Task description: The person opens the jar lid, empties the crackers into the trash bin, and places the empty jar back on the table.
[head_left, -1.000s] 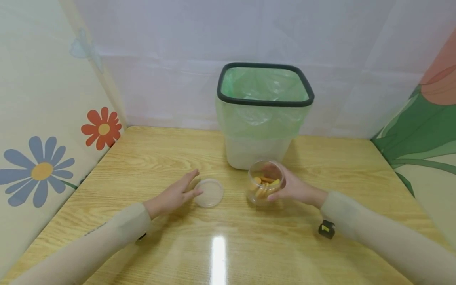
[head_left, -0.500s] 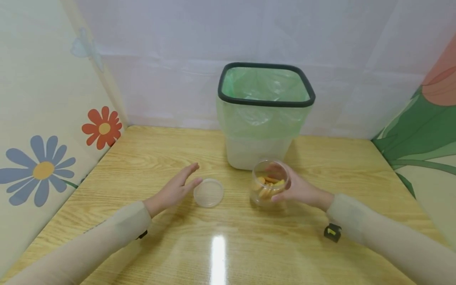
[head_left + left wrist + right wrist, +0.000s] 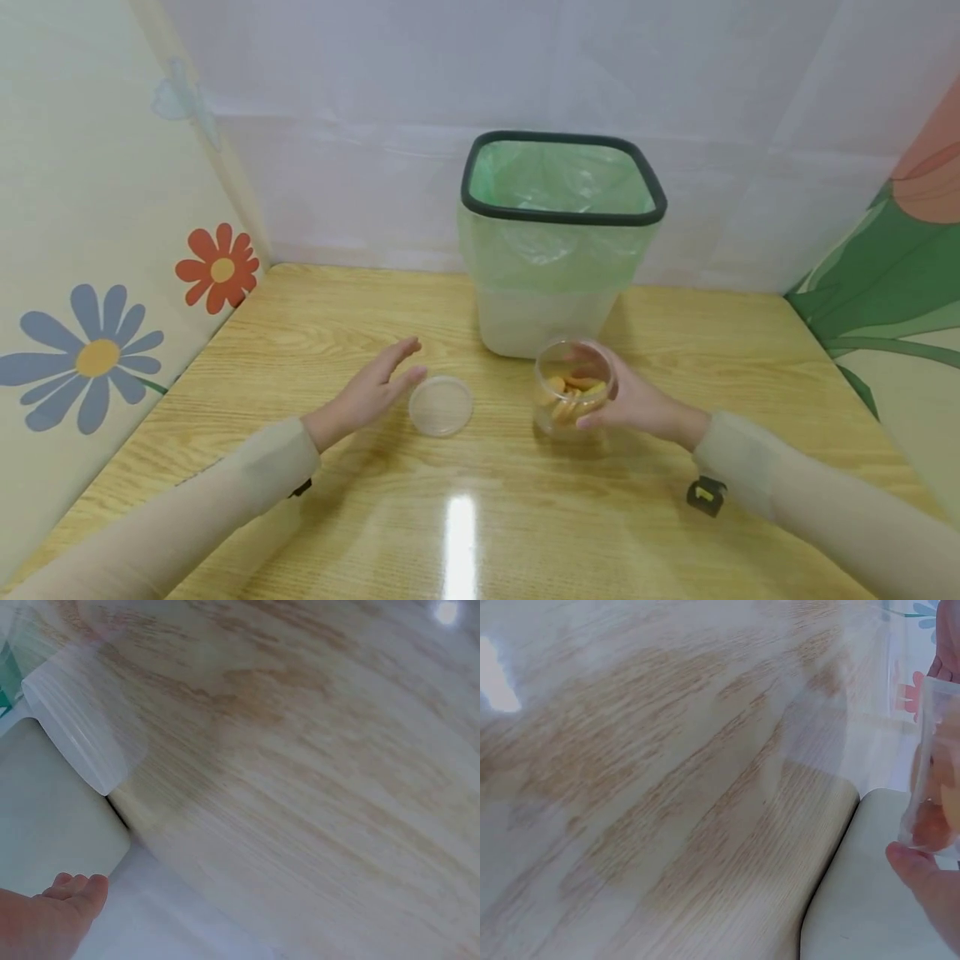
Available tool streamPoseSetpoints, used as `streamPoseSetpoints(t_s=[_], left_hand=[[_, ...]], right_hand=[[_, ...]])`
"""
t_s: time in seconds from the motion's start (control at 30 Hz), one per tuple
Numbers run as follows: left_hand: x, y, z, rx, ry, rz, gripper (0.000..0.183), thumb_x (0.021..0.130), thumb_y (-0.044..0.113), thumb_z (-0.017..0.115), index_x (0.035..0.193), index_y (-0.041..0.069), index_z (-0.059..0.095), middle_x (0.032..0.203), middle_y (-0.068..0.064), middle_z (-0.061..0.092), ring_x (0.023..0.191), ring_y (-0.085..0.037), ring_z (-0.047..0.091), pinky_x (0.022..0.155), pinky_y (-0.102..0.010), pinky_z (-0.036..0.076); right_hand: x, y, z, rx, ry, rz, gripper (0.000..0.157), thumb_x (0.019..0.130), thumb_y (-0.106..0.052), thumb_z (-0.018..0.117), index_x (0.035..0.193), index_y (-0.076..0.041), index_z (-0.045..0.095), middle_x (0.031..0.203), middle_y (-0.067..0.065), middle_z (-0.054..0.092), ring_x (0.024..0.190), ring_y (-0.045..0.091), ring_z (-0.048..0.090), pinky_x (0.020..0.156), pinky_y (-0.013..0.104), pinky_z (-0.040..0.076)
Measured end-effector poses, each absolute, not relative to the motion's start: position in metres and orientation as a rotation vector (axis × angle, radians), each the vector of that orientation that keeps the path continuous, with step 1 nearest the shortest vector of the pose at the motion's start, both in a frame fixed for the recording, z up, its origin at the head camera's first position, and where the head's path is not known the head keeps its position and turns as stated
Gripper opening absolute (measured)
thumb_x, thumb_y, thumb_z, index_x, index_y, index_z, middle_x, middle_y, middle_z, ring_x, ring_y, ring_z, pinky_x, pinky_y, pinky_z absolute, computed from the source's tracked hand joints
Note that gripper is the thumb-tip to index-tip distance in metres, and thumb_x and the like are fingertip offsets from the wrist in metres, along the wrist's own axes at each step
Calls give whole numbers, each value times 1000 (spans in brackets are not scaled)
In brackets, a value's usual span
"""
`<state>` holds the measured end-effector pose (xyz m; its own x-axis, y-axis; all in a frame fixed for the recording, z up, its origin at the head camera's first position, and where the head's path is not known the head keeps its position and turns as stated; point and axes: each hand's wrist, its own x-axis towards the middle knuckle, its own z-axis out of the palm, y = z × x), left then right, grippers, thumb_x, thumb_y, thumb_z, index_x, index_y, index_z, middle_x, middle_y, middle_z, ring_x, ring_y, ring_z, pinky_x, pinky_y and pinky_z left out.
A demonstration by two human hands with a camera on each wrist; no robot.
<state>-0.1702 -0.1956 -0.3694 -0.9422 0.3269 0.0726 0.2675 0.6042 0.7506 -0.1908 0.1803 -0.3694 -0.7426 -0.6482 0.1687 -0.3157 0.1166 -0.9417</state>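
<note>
My right hand (image 3: 626,398) grips a clear plastic jar (image 3: 558,417) on the right, in front of the bin; its mouth is open. Inside lie orange cookie-like discs (image 3: 568,407) and a yellow piece. The right wrist view shows part of the jar (image 3: 932,787) at its right edge. On the table to the left lies a clear round lid (image 3: 441,408). My left hand (image 3: 367,392) reaches just beside it, fingers extended, holding nothing; I cannot tell whether the thumb touches the rim. Only part of that hand (image 3: 64,919) shows in the left wrist view.
A white waste bin (image 3: 536,321) with a dark rim and a green liner bag (image 3: 555,254) stands at the back of the wood-grain table (image 3: 360,542). Behind it hangs a pale sheet (image 3: 360,167). Flower-printed panels flank both sides.
My right hand and the jar have shifted slightly to the right. The left hand has drawn up a little, its fingers and thumb moving off from over the lid. The lid stays put.
</note>
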Motion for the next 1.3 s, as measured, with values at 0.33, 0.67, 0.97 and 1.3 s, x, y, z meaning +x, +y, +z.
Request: streamPoseSetpoints(t_s=[0.33,0.67,0.97,1.3], left_hand=[[-176,-198,-364,491,2682,1355,67,105,37,42,151,-6,19,153,-26,29,141,-41,25,112,-58,22],[-181,-195,-358,496,2673,1448,60,106,30,43,149,-8,24,149,-28,33,137,-43,31,111,-57,26],[-184,-195,-352,465,2672,1448,60,106,32,41,149,-5,24,147,-25,36,133,-41,37,107,-57,33],[-187,-194,-341,473,2668,1495,57,106,28,41,149,-6,25,146,-26,38,132,-41,38,106,-57,35]], right_hand=[[-193,185,-367,-973,2080,-1739,87,76,5,78,142,10,22,147,32,27,133,48,32,97,26,45],[-195,189,-363,-961,2083,-1761,85,76,6,77,141,12,24,144,29,32,130,35,43,98,27,45],[-193,193,-364,-982,2065,-1781,86,76,5,77,144,8,24,144,23,36,121,9,50,97,26,45],[-190,194,-358,-1018,2101,-1771,84,76,7,76,144,6,26,143,26,36,127,27,47,97,25,45]])
